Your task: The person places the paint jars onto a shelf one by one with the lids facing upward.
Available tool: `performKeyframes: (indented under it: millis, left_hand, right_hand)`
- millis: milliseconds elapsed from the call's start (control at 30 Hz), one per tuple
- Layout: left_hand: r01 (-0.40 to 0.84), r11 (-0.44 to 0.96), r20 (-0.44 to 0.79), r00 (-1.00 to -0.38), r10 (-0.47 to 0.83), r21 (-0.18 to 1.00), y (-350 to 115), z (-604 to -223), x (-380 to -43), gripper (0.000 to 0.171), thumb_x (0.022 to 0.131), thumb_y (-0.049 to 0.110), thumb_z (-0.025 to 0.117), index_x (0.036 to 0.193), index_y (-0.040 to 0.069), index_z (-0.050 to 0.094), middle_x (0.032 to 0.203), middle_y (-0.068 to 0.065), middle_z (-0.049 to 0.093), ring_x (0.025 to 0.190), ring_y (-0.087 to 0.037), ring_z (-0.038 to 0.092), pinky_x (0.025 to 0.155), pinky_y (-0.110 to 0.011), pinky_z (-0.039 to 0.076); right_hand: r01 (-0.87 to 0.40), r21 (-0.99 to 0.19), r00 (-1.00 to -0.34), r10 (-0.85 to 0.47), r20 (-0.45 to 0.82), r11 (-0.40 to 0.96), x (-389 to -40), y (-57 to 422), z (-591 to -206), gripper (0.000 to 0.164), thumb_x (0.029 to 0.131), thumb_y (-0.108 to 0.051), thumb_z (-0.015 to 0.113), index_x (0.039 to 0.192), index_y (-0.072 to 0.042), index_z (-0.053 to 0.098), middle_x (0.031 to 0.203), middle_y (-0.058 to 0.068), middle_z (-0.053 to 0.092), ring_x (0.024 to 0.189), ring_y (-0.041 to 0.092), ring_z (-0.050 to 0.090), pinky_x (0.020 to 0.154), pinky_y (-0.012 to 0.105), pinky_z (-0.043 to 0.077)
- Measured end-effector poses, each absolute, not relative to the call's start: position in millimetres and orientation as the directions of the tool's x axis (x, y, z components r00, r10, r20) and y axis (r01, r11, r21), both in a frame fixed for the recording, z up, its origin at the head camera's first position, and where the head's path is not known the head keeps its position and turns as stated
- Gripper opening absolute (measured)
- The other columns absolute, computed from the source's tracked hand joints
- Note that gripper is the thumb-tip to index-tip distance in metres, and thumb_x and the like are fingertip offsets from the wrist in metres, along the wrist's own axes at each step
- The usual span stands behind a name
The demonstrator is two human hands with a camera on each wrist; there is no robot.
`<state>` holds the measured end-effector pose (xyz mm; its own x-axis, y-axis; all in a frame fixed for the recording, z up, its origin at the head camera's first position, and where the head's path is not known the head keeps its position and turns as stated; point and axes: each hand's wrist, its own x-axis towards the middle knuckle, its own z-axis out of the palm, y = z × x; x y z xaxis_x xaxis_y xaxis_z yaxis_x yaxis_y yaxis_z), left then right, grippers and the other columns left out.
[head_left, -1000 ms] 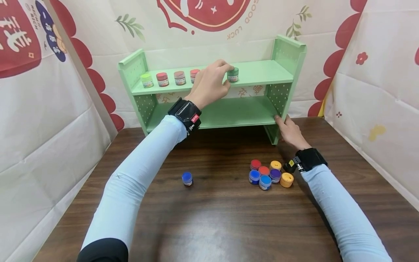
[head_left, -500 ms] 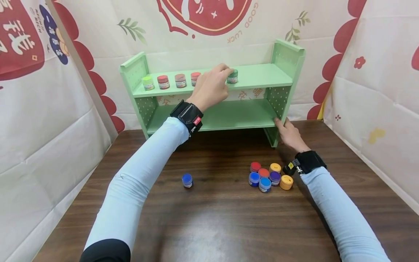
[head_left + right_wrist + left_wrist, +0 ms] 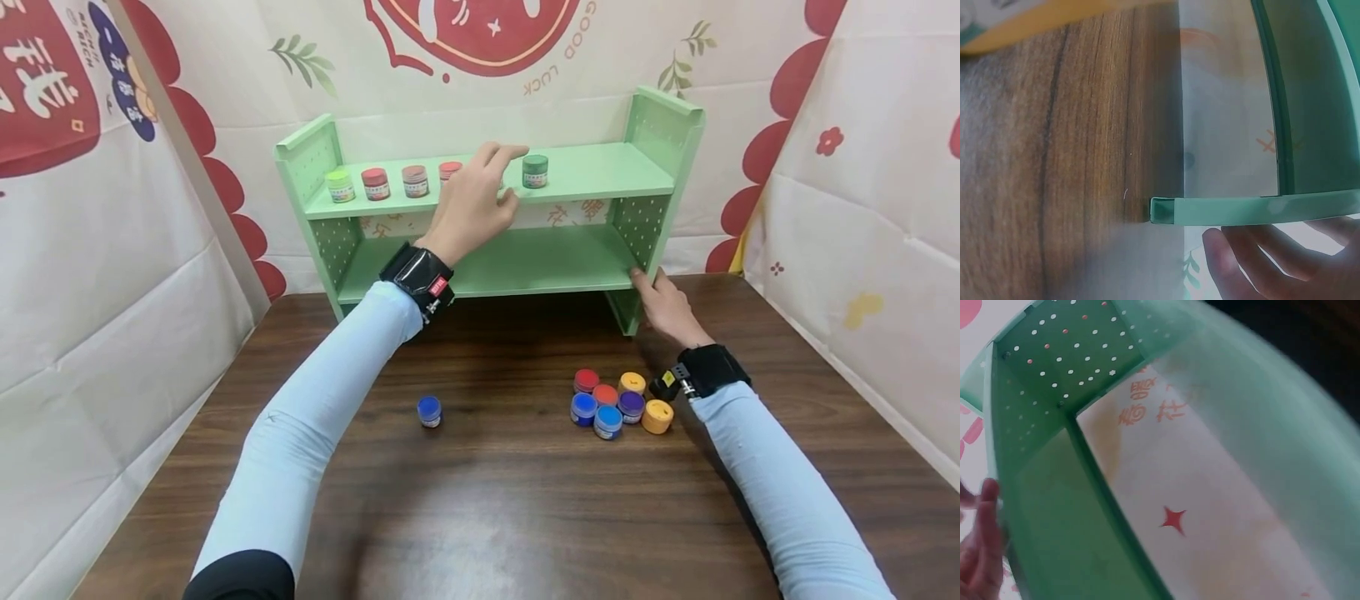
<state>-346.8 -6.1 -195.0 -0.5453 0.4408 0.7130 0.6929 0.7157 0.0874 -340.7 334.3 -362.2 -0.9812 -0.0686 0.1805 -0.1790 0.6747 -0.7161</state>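
My left hand (image 3: 472,204) is in front of the upper board of a green two-tier shelf (image 3: 555,258), its fingers apart and holding nothing. Just right of its fingertips a dark green-lidded paint jar (image 3: 535,172) stands upright on that board. Further left on the same board are a lime-lidded jar (image 3: 340,185), a red-lidded jar (image 3: 376,184) and a brownish-pink-lidded jar (image 3: 415,181). Another red-lidded jar (image 3: 448,171) is partly hidden by my hand. My right hand (image 3: 667,310) grips the shelf's right side panel (image 3: 1229,211) low down, thumb in front and fingers along the outer face.
A single blue-lidded jar (image 3: 430,411) stands on the brown wooden table (image 3: 480,508), left of centre. Near my right wrist is a cluster of several jars, including a purple-lidded jar (image 3: 631,406) and a yellow-orange jar (image 3: 657,416). A printed cloth (image 3: 480,108) hangs behind the shelf.
My left hand has let go of the dark green-lidded jar and drawn slightly left of it, its fingers spreading. The jar stays on the upper board. My right hand keeps its grip.
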Motion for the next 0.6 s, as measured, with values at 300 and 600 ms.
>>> performKeyframes:
  millis: [300, 600]
  left_hand:
    - [0.801, 0.576, 0.858, -0.405, 0.316, 0.165, -45, -247, -336, 0.031, 0.093, 0.003, 0.062, 0.123, 0.004, 0.067, 0.114, -0.012, 0.071, 0.060, -0.016, 0.055, 0.057, -0.027, 0.044]
    - [0.754, 0.556, 0.755, -0.578, 0.310, 0.349, -81, -305, -324, 0.023, 0.098, 0.008, 0.061, 0.119, 0.006, 0.070, 0.106, -0.009, 0.074, 0.055, -0.011, 0.057, 0.057, -0.027, 0.042]
  right_hand:
    - [-0.174, -0.718, -0.982, -0.069, 0.173, 0.674, -343, 334, -363, 0.082, 0.107, -0.063, 0.019, 0.166, -0.008, 0.008, 0.142, 0.036, 0.049, 0.063, 0.021, 0.063, 0.063, 0.038, 0.054]
    - [-0.170, -0.722, -0.984, -0.075, 0.162, 0.671, -343, 332, -359, 0.084, 0.106, -0.064, 0.019, 0.165, -0.005, 0.006, 0.149, 0.038, 0.042, 0.076, 0.031, 0.067, 0.066, 0.047, 0.058]
